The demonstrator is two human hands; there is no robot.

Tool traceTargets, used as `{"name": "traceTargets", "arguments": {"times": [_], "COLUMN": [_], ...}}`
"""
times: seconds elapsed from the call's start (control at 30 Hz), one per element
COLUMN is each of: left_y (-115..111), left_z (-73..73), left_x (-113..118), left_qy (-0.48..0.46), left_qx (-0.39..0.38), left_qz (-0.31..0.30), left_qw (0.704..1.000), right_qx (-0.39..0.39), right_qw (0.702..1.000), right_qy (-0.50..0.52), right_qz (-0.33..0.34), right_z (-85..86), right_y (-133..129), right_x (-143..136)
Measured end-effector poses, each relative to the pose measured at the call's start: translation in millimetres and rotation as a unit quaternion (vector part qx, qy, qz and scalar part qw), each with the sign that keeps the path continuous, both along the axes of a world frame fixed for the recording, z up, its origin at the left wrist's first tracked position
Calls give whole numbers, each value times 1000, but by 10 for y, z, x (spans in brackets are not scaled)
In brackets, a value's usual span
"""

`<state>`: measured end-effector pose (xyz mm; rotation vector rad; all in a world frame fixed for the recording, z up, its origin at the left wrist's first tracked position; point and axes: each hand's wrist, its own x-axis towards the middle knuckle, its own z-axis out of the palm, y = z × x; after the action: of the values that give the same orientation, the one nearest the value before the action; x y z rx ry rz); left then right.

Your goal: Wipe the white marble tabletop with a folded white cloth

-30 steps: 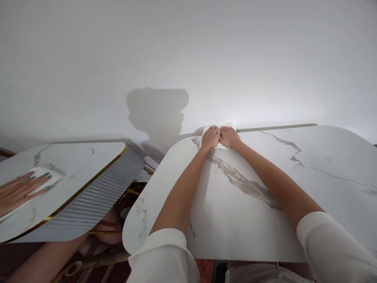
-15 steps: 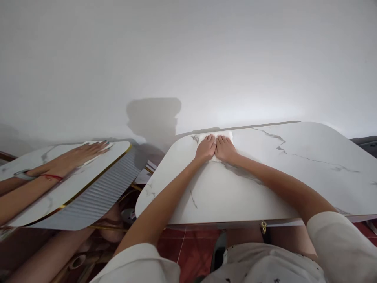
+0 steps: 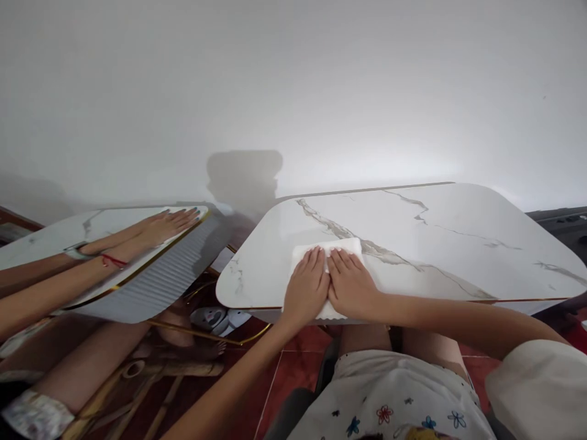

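A folded white cloth [image 3: 300, 252] lies on the marble-patterned white tabletop [image 3: 440, 263], reaching its front edge. My left hand [image 3: 308, 284] presses flat on the cloth, its fingers stretched forward. Beside it, touching along the thumb side, my right hand [image 3: 353, 281] lies flat on the same cloth, also with fingers extended. Neither hand grips the cloth; most of its middle is hidden beneath them.
On the left, a co-worker's hands [image 3: 169, 225] rest at the far end of another marble-patterned table [image 3: 82, 229]. A pale wall [image 3: 293, 91] stands behind both tables. Below are bamboo poles [image 3: 183, 369] and a red tiled floor [image 3: 293, 379].
Both my hands and the cloth have slid from the table's far edge back toward my body. The co-worker's hands have shifted right, toward the corner of the other table.
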<state>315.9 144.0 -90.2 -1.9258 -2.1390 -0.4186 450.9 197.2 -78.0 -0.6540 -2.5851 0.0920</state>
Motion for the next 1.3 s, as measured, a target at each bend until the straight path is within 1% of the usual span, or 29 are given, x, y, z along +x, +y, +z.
{"name": "traceTargets", "arguments": {"times": [0.07, 0.2, 0.27, 0.33, 0.4, 0.5, 0.73, 0.9, 1.0, 1.13, 1.2, 1.3], "left_y": [37, 229, 326, 430, 569, 873, 1782, 2404, 2708, 2979, 3054, 3099], "left_z": [18, 84, 127, 168, 196, 207, 188, 182, 191, 205, 208, 214], "left_x": [244, 684, 805, 829, 764, 572, 138, -84, -196, -311, -346, -364], "left_qy": [-11, -29, -36, -41, -45, -51, -62, -68, -74, -82, -87, -95], "left_qx": [-4, -23, -32, -50, -67, -66, -14, 17, 22, 19, 15, 13], "left_qz": [3, -22, -31, -36, -37, -43, -55, -71, -82, -87, -83, -74], "left_qw": [1000, 999, 998, 997, 996, 996, 997, 995, 994, 993, 993, 993], "right_qx": [-4, 0, -5, -19, -35, -42, -28, -41, -52, -58, -56, -53], "right_qw": [1000, 998, 996, 995, 993, 989, 989, 985, 983, 984, 985, 984], "right_qy": [-7, -46, -73, -92, -106, -129, -116, -115, -106, -92, -92, -95], "right_qz": [-4, -35, -41, -41, -45, -57, -85, -120, -139, -139, -136, -141], "right_z": [9, 39, 66, 95, 118, 122, 56, 54, 53, 46, 41, 38], "right_y": [25, 159, 239, 338, 475, 772, 1669, 2278, 2569, 2844, 2931, 2989], "right_x": [223, 644, 768, 799, 739, 545, 86, -151, -268, -387, -430, -467]}}
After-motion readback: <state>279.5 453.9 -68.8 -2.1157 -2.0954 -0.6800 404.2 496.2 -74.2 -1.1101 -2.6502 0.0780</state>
